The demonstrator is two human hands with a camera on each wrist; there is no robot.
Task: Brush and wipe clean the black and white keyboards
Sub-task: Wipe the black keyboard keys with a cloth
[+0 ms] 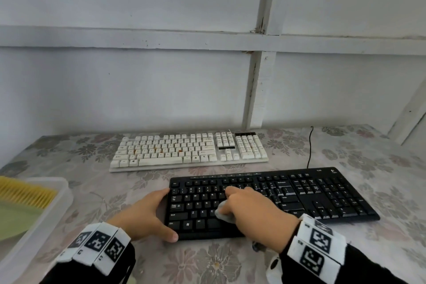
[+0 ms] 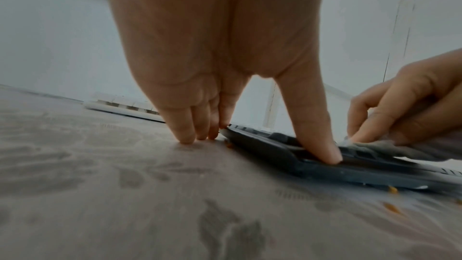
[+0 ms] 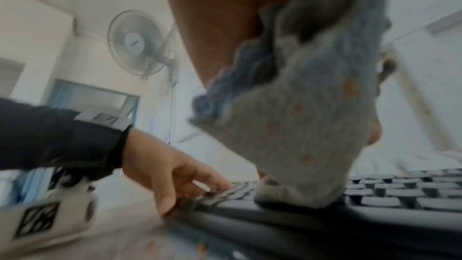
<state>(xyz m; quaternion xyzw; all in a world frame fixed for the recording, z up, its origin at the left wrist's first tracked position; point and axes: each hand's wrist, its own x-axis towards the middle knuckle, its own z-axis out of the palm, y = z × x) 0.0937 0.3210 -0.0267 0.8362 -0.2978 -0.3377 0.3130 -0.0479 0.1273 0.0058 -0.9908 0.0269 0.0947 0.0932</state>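
A pale grey-white panelled wall crossed by white wooden battens stood behind a table covered in a faded floral-patterned cloth. A white wall-mounted electric fan hung high on another pale wall, above a blue-framed window or door. Soft, even light filled the room.

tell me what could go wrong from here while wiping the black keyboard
1. Orange crumbs lie on the tablecloth by the black keyboard's front edge; the cloth, already speckled orange, might smear bits back onto the keys.
2. The left hand braces only the keyboard's left end, so a hard stroke by the right hand could swing the free end.
3. The white keyboard shows orange stains too; a dirty cloth may spread them.
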